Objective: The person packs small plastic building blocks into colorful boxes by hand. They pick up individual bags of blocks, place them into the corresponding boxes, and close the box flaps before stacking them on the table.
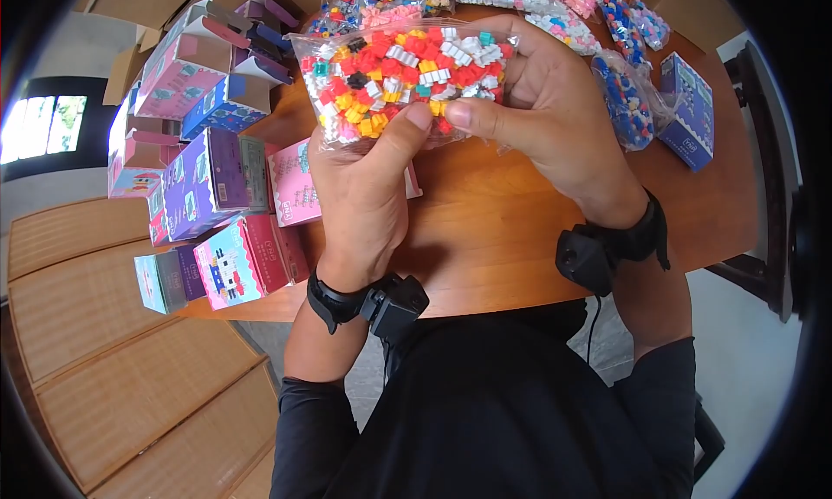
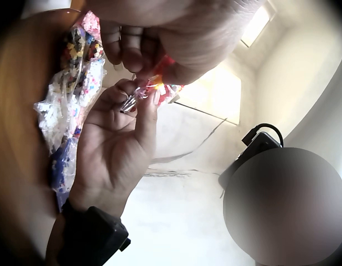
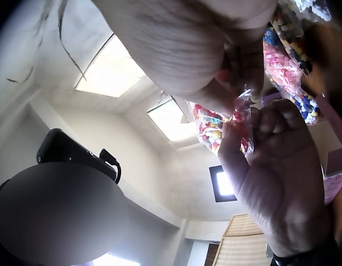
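I log the head view looking forward and down from above, the bag (image 1: 407,83) at upper centre. Both wrist views look upward from close range: the left hand (image 2: 198,33) spans one's upper frame, the right hand (image 3: 182,44) the other's. All three share the hands and bag.

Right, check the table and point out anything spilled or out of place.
One blue-purple box sits at the right beside a brick bag, mildly odd since the other boxes are grouped at the left. No spilled bricks show below the held bag.
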{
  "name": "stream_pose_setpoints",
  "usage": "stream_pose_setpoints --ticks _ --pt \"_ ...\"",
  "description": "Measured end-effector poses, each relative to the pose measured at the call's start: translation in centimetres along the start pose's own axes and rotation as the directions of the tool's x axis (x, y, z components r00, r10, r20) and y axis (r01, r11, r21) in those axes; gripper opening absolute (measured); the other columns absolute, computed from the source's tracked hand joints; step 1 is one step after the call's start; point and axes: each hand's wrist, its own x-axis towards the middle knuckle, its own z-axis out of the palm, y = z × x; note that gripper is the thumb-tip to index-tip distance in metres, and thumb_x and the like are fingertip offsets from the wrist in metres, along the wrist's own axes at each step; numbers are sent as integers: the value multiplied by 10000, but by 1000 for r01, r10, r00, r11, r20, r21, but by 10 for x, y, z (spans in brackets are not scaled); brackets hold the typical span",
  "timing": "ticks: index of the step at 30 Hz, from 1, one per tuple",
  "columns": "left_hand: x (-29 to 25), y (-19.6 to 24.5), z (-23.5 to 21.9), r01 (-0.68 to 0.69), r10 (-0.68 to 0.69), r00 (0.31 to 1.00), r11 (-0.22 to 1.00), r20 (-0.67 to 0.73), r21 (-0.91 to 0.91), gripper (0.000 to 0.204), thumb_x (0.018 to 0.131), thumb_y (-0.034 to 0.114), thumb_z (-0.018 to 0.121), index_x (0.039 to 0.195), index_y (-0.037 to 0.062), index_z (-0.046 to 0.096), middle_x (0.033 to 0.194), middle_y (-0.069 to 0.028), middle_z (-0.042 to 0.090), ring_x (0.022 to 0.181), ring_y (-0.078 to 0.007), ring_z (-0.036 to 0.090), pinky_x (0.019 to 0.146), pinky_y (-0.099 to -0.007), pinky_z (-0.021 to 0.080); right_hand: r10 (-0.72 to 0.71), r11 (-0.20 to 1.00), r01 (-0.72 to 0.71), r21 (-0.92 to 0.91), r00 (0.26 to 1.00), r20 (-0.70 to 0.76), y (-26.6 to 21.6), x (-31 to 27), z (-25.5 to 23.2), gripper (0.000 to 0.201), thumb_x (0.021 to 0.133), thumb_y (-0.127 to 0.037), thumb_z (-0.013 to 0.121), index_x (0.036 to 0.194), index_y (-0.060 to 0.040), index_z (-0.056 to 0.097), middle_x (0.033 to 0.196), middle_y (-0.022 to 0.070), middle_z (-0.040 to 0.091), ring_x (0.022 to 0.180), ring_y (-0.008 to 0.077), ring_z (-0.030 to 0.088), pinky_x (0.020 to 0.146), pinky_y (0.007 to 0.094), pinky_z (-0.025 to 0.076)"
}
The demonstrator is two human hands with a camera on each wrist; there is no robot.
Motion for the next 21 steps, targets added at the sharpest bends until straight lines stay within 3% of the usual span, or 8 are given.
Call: stream_pose_setpoints --ticks 3,5,9,14,17,21 --pt "2 -5 0 -91 91 996 996 7 25 304 838 25 664 1125 -16 572 1040 -96 651 879 -137 630 771 -274 512 9 1000 -9 3 1000 10 -2 0 -1 453 839 -39 668 1227 11 439 1060 103 635 933 109 622 724 209 501" --pt "-1 -4 1 -83 83 997 995 7 53 283 839 31 668 1105 -16 585 1023 -90 656 871 -127 626 755 -264 507 -57 996 58 65 998 -12 5 1 3 437 845 -34 661 1219 18 442 1063 110 633 938 118 622 743 219 509" --pt "-2 -3 -1 -93 90 996 973 21 210 238 838 48 677 1059 -12 615 972 -68 665 829 -100 616 705 -237 492 -74 997 74 -8 997 0 7 0 -2 425 850 -33 657 1213 28 444 1073 121 626 958 137 620 799 251 520" --pt "2 -8 -2 -161 156 987 973 42 164 212 838 63 682 1032 -6 628 931 -49 669 781 -84 605 671 -222 477 -145 987 143 -71 989 -30 10 3 -1 438 849 -27 648 1232 31 443 1106 126 613 991 148 611 806 254 514" --pt "2 -6 -7 -102 100 994 992 35 75 234 841 49 674 1059 -7 612 949 -53 665 802 -98 612 700 -237 486 -1 997 5 -81 999 42 -6 -1 -4 448 852 -39 629 1254 32 443 1120 127 609 1005 149 606 827 255 502" --pt "1 0 0 -109 113 992 992 56 -66 301 841 32 668 1122 -12 570 1018 -71 650 876 -125 620 753 -261 497 -79 990 75 122 996 33 -2 0 -3 430 853 -58 611 1250 29 470 1110 112 618 985 129 608 852 252 485"
